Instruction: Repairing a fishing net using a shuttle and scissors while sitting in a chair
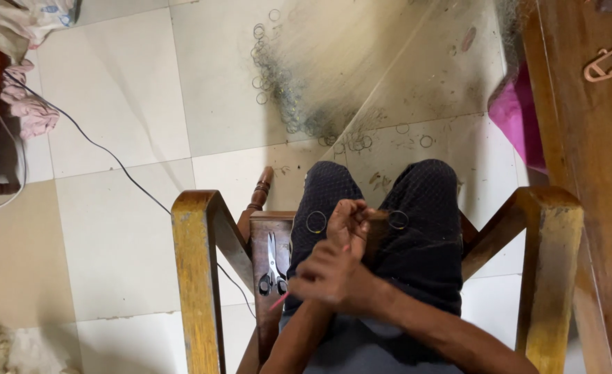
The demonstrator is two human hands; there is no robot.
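The person sits in a wooden chair point(196, 263), seen from above, with both hands brought together over the lap. The right hand point(333, 277) lies nearest the camera, its fingers curled in toward the other hand; whether it grips anything I cannot tell, because its back hides the fingertips. The left hand point(351, 221) sits just beyond it, touching it, fingers bunched and pinched together at the tips, though what they pinch is too small to make out. A thin pink stick point(279, 300) pokes out just left of the right hand, low by the wrist, and which hand holds it I cannot tell. 2 thin rings rest on the dark trousers: ring point(316, 221) just left of the left hand and a second ring point(398, 219) just right of it. Scissors point(272, 266) lie on the chair seat to the left of the right hand, near it but apart, blades pointing away from the person. Beyond the hands, past the knees, a heap of rings point(278, 83) is strewn over the tiled floor point(126, 104), well apart from both hands. A black cable point(105, 152) runs across the floor far to the left. A pink cloth point(517, 118) shows to the far right, beside a wooden panel point(590, 125).
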